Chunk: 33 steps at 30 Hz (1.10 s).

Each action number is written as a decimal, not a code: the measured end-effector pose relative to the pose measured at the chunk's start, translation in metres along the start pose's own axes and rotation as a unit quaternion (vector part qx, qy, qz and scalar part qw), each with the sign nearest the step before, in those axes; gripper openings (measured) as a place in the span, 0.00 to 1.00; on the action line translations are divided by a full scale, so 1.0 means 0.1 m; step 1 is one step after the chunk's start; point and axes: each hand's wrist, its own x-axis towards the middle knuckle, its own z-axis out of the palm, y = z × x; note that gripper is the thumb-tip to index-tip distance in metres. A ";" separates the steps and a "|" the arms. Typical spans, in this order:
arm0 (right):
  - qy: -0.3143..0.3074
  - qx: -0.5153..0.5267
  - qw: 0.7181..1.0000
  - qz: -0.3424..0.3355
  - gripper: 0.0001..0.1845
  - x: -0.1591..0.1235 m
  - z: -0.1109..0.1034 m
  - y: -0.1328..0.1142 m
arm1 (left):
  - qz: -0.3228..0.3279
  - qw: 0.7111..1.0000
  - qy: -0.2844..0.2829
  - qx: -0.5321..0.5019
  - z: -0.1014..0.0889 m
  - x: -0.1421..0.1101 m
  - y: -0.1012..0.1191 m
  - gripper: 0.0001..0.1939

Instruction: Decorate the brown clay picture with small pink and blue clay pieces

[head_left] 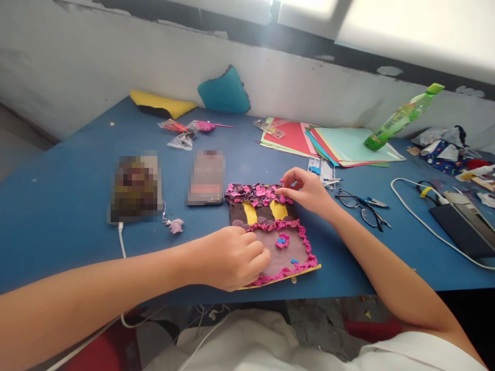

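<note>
On the blue surface (81, 242), near its front edge, lies a pink-ruffled clay panel (285, 254), the left hand (237, 257) curled over it, grip hidden, the right hand (309, 193) at its top, fingers slightly parted.

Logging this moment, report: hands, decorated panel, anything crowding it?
Left hand over decorated panel, near left. Right hand at far right corner. Phone close by far left corner.

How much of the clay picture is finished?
The petal-covered top and visible pink ruffles look done. The left hand covers part of the mauve panel, hiding anything it holds. The right hand is at the top's corner. The blue bit lacks petals, unlike the flower, so may be unfinished.
</note>
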 end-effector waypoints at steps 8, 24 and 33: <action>-0.027 -0.198 0.968 -0.148 0.11 -0.04 0.06 0.03 | 0.000 1.000 -0.001 -0.001 0.02 0.00 0.01 0.13; -0.114 -0.306 0.936 -0.130 0.19 -0.01 0.17 -0.05 | -0.004 1.000 -0.016 0.002 0.06 0.00 0.02 0.11; -0.092 -0.277 0.948 -0.126 0.20 0.00 0.15 -0.05 | -0.006 1.000 -0.025 0.010 0.03 0.00 0.01 0.12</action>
